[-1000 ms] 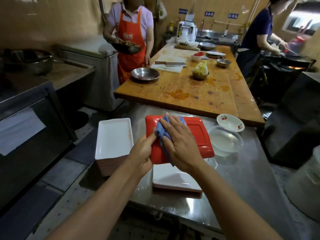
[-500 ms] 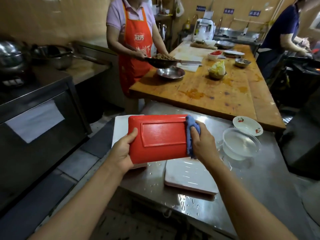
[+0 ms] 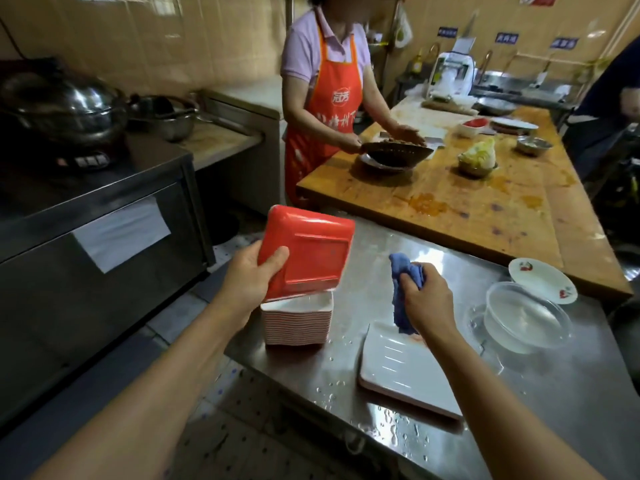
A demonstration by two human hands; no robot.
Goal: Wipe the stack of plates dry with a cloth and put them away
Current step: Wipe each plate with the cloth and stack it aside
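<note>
- Left hand (image 3: pixel 249 282) grips the red plate (image 3: pixel 306 252) at its near-left corner, thumb curled over the underside, other fingers hidden behind; plate tilted, bottom facing the camera, just above the stack of plates (image 3: pixel 297 318) at the left edge of the steel counter (image 3: pixel 554 393).
- Right hand (image 3: pixel 427 303) holds the blue cloth (image 3: pixel 403 291) bunched, fingers curled tight round it, apart from the red plate, above the white plate (image 3: pixel 408 368) lying flat on the counter.
- Step in hand, as a judgement: putting 1 wiped plate onto the dry stack.
- To do well: turn the plate face up and level, line its corners with the stack, lower gently, release only when fully seated; the stack stands close to the counter edge, so no pushing to the left.
- Good also to keep the cloth off the wet drops on the counter, so it stays dry for the white plate.
- Compared with 0.5 s ago: cloth no longer at the right edge of the red plate, right hand now lower and off it; plate now carried by the left hand alone, tilted more and moved left over the stack.
- Person in orange apron (image 3: pixel 332 98) works at the wooden table behind, well apart.
</note>
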